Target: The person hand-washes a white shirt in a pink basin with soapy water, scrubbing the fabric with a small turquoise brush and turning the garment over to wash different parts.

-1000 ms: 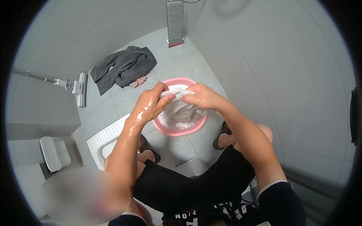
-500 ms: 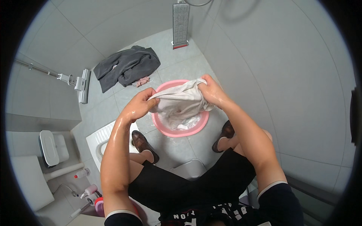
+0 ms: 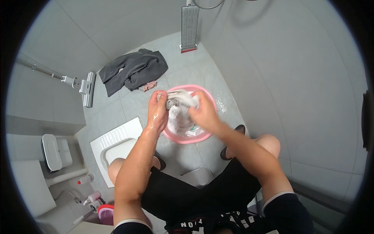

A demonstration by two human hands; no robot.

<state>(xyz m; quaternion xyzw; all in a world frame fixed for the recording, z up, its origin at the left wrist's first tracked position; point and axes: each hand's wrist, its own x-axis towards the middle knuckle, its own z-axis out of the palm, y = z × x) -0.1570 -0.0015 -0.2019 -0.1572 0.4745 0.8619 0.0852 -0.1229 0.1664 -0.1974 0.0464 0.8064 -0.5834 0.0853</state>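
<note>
Over a pink basin [image 3: 187, 139] on the floor, a wet white garment [image 3: 180, 96] is bunched between my two hands. My left hand [image 3: 157, 113] is closed round one end of it, at the basin's left rim. At the other end, my right hand [image 3: 205, 114] grips the fabric and is partly smeared by motion. The garment's lower part hangs into the basin, where white suds [image 3: 191, 132] show. Wet foam streaks my left wrist.
A dark grey garment [image 3: 136, 70] and a small pink cloth [image 3: 149, 85] lie beyond the basin. Two mops, a flat one [image 3: 189, 29] and a sponge one [image 3: 89, 90], lean at the walls. A squat toilet [image 3: 132, 126] is left; a grey stool [image 3: 198, 176] sits between my legs.
My hands have come closer together and the garment, spread wide before, is now gathered between them. My left hand moved right, my right hand left and lower.
</note>
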